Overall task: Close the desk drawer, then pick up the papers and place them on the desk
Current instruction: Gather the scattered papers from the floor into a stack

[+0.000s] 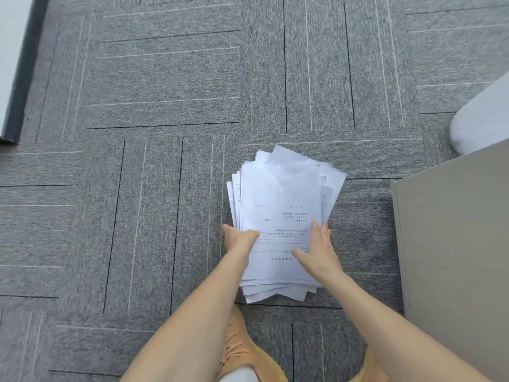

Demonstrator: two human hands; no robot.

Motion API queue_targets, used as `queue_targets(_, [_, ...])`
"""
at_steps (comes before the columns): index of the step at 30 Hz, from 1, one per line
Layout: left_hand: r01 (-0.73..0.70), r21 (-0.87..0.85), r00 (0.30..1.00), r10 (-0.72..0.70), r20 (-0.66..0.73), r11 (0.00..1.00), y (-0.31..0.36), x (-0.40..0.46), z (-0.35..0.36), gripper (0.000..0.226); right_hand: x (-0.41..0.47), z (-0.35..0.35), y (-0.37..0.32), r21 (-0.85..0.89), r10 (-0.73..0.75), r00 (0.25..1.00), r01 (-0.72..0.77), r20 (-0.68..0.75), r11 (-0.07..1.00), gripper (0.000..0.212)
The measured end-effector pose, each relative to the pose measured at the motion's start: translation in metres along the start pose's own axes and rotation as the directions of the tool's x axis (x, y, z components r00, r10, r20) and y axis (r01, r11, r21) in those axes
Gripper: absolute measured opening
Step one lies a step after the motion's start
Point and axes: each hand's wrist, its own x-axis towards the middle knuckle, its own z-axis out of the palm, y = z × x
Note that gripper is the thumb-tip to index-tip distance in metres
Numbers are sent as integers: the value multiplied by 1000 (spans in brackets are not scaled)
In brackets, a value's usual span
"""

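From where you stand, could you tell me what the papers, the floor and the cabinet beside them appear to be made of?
The papers look like thin matte white office sheets: printed lines, fanned edges. The floor seems to be grey carpet tile: flecked woven texture, visible seams, thin stripes. The cabinet has a smooth, flat beige-grey face, perhaps painted metal or laminate; I cannot tell which.

papers [281, 205] lie on carpet [137, 188], left of cabinet [454, 244].
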Motion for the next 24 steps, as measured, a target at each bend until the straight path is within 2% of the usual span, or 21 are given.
queue_targets(1, [10, -3, 1000, -10, 13, 1000, 0, 3, -3, 85, 0, -2, 0, 19, -2, 1000, 2, 0, 1000, 95])
queue_targets(4, [-56, 68, 998, 54, 25, 996, -16, 33, -1, 46, 0, -3, 0, 61, -12, 1000, 13, -17, 998, 96])
queue_targets(6, [-118, 187, 993, 110, 53, 975, -15, 29, -5, 45, 0, -4, 1, 87, -11, 1000, 12, -17, 996, 96])
queue_targets(9, [-197, 117, 977, 184, 112, 973, -2, 5, -15, 44, 0, -4, 3, 111, -6, 1000, 8, -16, 994, 97])
queue_targets(12, [-86, -81, 980, 99, 173, 993, 0, 6, -23, 54, 1, -4, 3, 130, 1, 1000, 1, -13, 992, 98])
queue_targets(14, [-1, -171, 964, 46, 262, 985, 1, 7, -23, 45, 1, -6, 2, 155, 5, 1000, -3, -13, 988, 98])
queue_targets(17, [61, -145, 934, -6, 358, 988, 3, 5, -19, 36, 2, -8, 3, 175, 9, 1000, -7, -11, 985, 98])
queue_targets(20, [-59, -8, 945, 59, 323, 998, 1, 8, -13, 38, 2, -11, 4, 191, 16, 1000, -15, -7, 982, 98])
queue_targets(24, [-246, 152, 949, 206, 239, 957, 2, -1, -11, 37, -2, -21, 2, 278, 53, 998, -60, 30, 959, 96])
